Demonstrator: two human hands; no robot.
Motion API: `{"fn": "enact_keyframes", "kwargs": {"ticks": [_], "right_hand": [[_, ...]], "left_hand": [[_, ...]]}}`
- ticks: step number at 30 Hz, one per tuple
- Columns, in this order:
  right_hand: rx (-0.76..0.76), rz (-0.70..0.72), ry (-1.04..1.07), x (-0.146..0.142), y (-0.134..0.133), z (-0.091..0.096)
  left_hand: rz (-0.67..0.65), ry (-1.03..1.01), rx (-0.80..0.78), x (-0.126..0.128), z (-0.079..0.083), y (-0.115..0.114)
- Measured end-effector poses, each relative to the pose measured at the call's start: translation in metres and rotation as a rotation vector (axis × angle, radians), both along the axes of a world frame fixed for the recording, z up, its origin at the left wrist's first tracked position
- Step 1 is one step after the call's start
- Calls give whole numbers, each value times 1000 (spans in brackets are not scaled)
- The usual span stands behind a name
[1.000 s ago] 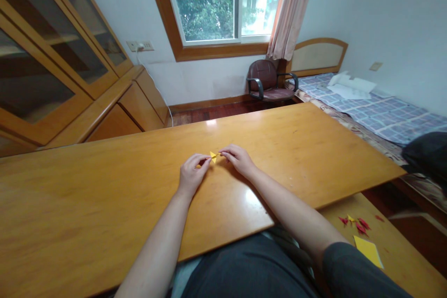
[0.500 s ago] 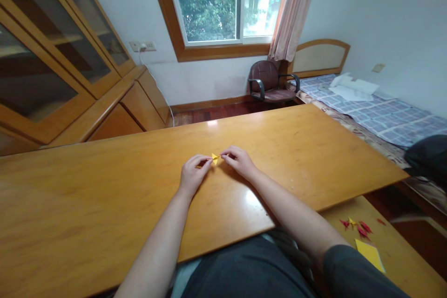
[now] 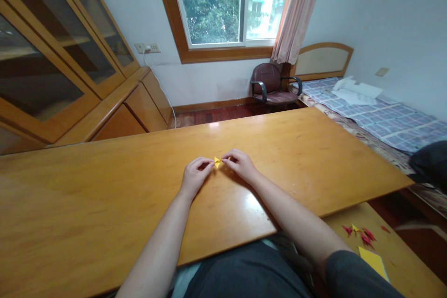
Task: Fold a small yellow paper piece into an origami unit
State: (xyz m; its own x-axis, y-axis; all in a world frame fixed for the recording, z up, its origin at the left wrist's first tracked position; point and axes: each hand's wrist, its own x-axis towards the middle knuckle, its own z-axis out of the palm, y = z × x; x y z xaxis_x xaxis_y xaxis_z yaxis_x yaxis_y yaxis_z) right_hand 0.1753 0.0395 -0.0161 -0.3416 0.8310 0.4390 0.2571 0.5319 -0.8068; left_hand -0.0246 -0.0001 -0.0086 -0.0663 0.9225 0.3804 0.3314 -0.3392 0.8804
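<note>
A small yellow folded-paper figure (image 3: 217, 162), which looks like an origami crane, is held just above the wooden table (image 3: 115, 186). My left hand (image 3: 197, 174) pinches its left end between thumb and fingertips. On the other side, my right hand (image 3: 240, 164) grips its right tip, also in a pinch. The paper's middle shows between the two hands, with pointed parts sticking up and down. The fingertips cover both ends of it.
On a lower surface at the right lie several red folded-paper pieces (image 3: 366, 238), a yellow one (image 3: 355, 228) and a stack of yellow paper sheets (image 3: 372, 261). Beyond the table stand an office chair (image 3: 268, 81), a bed (image 3: 391, 116) and a glass-door cabinet (image 3: 73, 42).
The view has shifted slightly, so the whole scene sits a little lower and to the right. Both hands keep their pinch on the yellow paper figure.
</note>
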Motion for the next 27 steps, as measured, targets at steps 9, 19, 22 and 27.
{"fn": "enact_keyframes", "kwargs": {"ticks": [9,19,22,27], "right_hand": [[14,26,-48,1,1,4],[-5,28,-30,0,2,-1],[-6,29,-26,0,3,-3],[-19,22,-27,-1,2,-2]], "left_hand": [[-13,15,-19,-2,-5,3],[9,123,54,-2,-4,2],[12,156,65,-3,-5,2],[2,181,92,-1,-1,1]]}}
